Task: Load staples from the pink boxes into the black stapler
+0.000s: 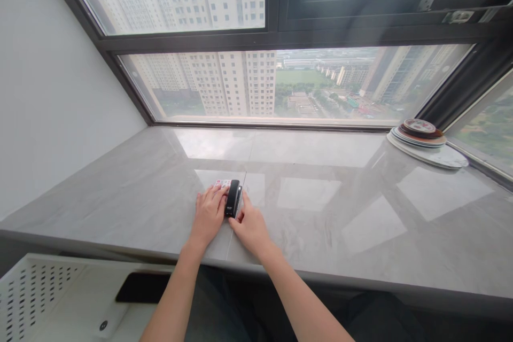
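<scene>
A black stapler [232,199] rests on the grey marble-look sill, its long side pointing away from me. Under and beside it lies a small piece of paper [223,183] with pink print, mostly covered by my fingers. My left hand [209,211] lies over the paper with its fingers stretched out, the tips reaching the stapler's left side. On the other side, my right hand [250,224] grips the stapler, thumb at its near end and index finger along its right side. What lies beneath the stapler is hidden.
The sill [304,235] runs up to a dark-framed window [256,41]. A stack of round plates or mats [427,141] stands at the far right corner. Below the front edge, a white perforated tray or shelf [76,299] holds a black phone [142,287]. A white wall [48,91] bounds the left.
</scene>
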{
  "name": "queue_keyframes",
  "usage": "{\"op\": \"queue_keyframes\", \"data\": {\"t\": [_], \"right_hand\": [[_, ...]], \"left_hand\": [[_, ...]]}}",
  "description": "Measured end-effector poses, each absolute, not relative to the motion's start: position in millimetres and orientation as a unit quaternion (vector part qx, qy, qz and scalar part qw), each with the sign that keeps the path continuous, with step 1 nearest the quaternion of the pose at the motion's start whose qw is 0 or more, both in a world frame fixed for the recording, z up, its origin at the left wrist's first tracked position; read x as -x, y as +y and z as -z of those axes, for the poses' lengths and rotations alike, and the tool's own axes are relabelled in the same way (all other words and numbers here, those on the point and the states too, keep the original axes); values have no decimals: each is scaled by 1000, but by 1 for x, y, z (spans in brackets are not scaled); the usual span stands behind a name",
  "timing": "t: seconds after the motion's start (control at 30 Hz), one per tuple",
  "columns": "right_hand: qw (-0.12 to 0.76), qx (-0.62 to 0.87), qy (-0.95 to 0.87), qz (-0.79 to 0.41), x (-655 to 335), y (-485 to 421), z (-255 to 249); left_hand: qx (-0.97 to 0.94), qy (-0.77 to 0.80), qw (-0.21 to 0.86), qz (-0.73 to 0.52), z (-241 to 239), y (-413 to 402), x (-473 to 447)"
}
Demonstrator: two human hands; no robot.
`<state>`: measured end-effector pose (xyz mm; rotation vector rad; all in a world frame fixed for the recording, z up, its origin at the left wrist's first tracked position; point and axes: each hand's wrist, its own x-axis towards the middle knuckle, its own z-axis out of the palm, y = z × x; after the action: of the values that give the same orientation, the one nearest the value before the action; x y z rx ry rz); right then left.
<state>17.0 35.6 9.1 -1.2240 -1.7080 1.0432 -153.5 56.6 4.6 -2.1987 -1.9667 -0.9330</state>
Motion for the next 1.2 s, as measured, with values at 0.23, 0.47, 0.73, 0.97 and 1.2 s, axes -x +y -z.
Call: {"op": "queue_keyframes", "data": {"t": [0.23,0.47,0.73,0.97,1.2], "right_hand": [[473,532,-586,-387,-119,6,-1],[262,621,-732,-100,-224,-1,6],[101,659,-745,12,-205,-12,12],[87,662,-744,14,-208,-12,8],[89,665,-741,13,-206,-13,9]], "left_hand": [[642,-617,62,451,-28,28,115],[816,-517,-43,254,-19,1,7],[824,-538,-32,172,-1,3,-2],[825,-539,-32,168,-4,2,-2],[826,-534,-26,179,-1,1,-2]]}}
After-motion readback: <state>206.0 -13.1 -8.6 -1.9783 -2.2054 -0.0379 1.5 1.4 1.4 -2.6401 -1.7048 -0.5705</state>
